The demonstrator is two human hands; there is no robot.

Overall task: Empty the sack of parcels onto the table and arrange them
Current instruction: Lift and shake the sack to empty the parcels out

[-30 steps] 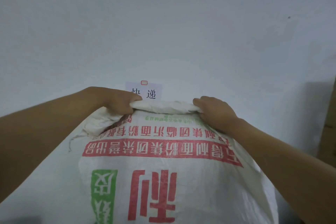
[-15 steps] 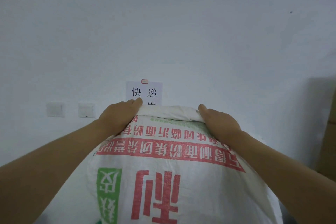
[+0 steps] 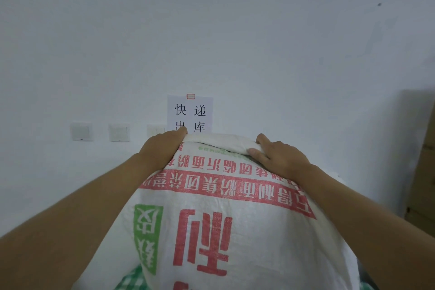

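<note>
A large white woven sack [image 3: 223,219] with red and green printed characters fills the lower middle of the view, held upside down in front of me. My left hand [image 3: 162,148] grips its upper left corner. My right hand [image 3: 277,158] grips the folded top edge on the right, thumb pressed into the fabric. The parcels are hidden inside or below the sack. A bit of green checked cloth [image 3: 131,278] shows under the sack's lower left.
A pale wall stands straight ahead with a paper sign [image 3: 190,113] and several white switches [image 3: 81,132] to its left. Stacked cardboard boxes [image 3: 421,183] rise along the right edge.
The sack's top edge and both hands sit lower against the wall than before, so more of the sign and the switches show. Both hands keep their hold.
</note>
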